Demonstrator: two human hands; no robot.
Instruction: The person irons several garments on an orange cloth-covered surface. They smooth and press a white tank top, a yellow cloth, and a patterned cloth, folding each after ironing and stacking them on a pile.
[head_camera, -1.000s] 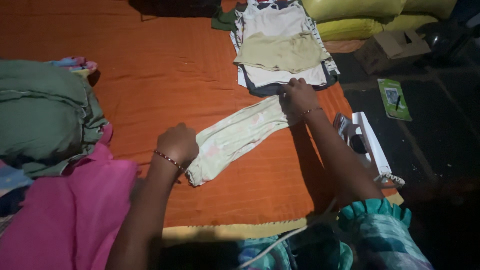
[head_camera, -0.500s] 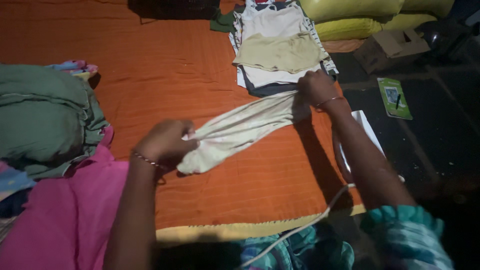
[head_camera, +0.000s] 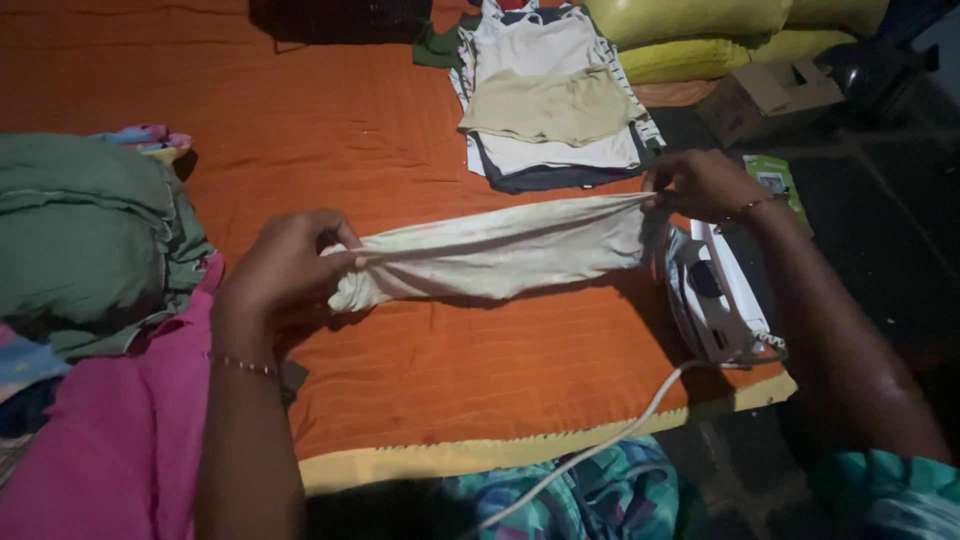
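I see the cloth (head_camera: 500, 258), a pale cream-green garment with faint blotchy print, pulled out long and narrow between my two hands. Its top edge runs taut and nearly level, slightly higher at the right end; the rest hangs below in soft folds. The left end is bunched in my left hand (head_camera: 285, 268), the right end pinched in my right hand (head_camera: 705, 183). It hangs just over the orange sheet (head_camera: 330, 140).

One head-worn view looks steeply down, close over the orange cloth (head_camera: 330, 130)
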